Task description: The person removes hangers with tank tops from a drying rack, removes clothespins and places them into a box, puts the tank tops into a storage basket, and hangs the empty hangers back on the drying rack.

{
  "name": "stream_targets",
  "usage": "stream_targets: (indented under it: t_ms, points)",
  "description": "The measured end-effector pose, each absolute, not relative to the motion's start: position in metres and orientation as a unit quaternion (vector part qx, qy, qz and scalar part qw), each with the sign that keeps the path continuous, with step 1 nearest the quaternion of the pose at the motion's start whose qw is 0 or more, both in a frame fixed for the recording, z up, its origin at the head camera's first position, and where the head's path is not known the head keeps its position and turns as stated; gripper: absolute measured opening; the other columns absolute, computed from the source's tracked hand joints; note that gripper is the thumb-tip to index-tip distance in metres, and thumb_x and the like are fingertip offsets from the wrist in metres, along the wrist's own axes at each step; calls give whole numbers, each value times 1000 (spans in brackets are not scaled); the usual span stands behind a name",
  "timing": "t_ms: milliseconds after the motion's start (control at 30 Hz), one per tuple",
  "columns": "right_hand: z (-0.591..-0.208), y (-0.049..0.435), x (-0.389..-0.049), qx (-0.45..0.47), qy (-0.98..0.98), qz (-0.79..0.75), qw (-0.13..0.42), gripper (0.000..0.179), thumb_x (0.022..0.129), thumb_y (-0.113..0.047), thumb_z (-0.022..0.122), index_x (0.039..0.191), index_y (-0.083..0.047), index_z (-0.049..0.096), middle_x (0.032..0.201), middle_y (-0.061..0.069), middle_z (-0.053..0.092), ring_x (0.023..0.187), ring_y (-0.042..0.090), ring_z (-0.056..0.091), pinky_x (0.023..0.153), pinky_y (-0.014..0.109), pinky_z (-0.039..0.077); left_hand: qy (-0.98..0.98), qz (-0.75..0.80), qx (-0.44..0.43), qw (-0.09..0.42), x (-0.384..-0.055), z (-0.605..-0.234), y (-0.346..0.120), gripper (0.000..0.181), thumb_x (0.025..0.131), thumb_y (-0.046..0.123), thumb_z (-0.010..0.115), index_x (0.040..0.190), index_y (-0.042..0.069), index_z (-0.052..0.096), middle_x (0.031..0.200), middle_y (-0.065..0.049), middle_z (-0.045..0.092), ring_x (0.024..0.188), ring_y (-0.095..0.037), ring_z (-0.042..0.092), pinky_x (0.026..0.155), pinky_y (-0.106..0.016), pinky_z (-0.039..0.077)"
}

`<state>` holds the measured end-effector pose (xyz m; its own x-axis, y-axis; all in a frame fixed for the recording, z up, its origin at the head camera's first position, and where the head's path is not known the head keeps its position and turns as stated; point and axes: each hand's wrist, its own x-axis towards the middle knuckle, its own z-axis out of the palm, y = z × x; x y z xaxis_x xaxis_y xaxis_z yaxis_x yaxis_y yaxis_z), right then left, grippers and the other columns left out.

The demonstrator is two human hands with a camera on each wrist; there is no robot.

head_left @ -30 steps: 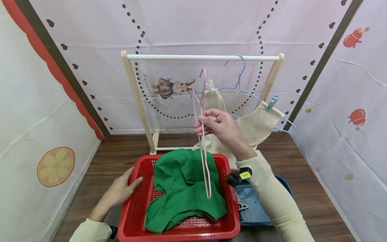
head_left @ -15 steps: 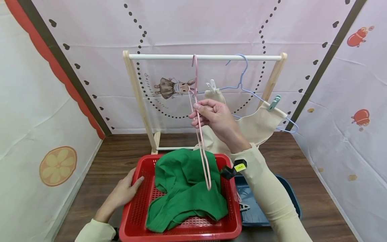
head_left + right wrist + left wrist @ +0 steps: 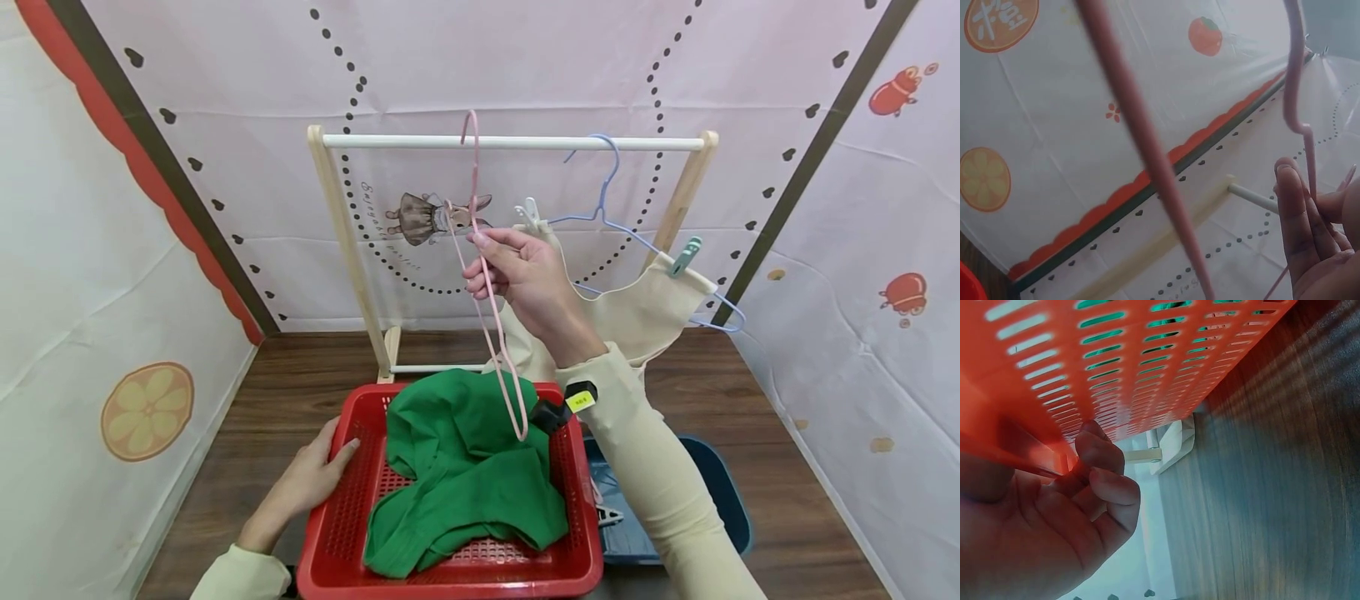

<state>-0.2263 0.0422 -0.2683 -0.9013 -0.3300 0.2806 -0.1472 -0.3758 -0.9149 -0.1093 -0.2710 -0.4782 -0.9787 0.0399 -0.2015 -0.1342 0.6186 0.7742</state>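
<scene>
Head view: pinching the pink hanger (image 3: 496, 312) between thumb and fingers of the right hand (image 3: 532, 279), above the red basket (image 3: 348, 508), with its hook up at the white rail (image 3: 405, 142). Gripping the basket's left rim with the left hand (image 3: 311, 471), with fingers curled under the edge. Liable, at a guess, to bump or scrape the rail through a wrong tilt of the hook; to swivel or slip out of a loose pinch and drop onto the green cloth (image 3: 465, 467) in the basket; or, after a swing to the right, to snag on the beige garment (image 3: 633, 304) pinned to the blue hanger (image 3: 602, 198). Perhaps touching the rail, perhaps just in front: hard to judge depth from this angle, and cut off at the top of the right wrist view. Hidden behind the right hand and right sleeve (image 3: 652, 475): part of the garment and much of the blue tray (image 3: 630, 537).
</scene>
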Motion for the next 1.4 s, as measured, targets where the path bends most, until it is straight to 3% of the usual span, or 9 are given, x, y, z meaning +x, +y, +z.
stream_targets:
  t_ms: [233, 1400]
  points:
    - [-264, 30, -232, -196, 562, -801, 66, 31, 102, -9, 55, 127, 8, 55, 72, 8, 66, 58, 13, 64, 57, 22, 54, 886, 451, -33, 107, -106, -477, -269, 59, 105, 25, 52, 153, 7, 23, 101, -21, 63, 63, -20, 69, 51, -35, 57]
    - [-276, -15, -248, -169, 563, -800, 121, 30, 100, -11, 59, 127, 2, 57, 72, 11, 66, 60, 16, 66, 59, 25, 56, 885, 450, -39, 109, -108, -479, -268, 58, 106, 27, 49, 154, 9, 22, 95, -20, 65, 59, -21, 69, 49, -35, 57]
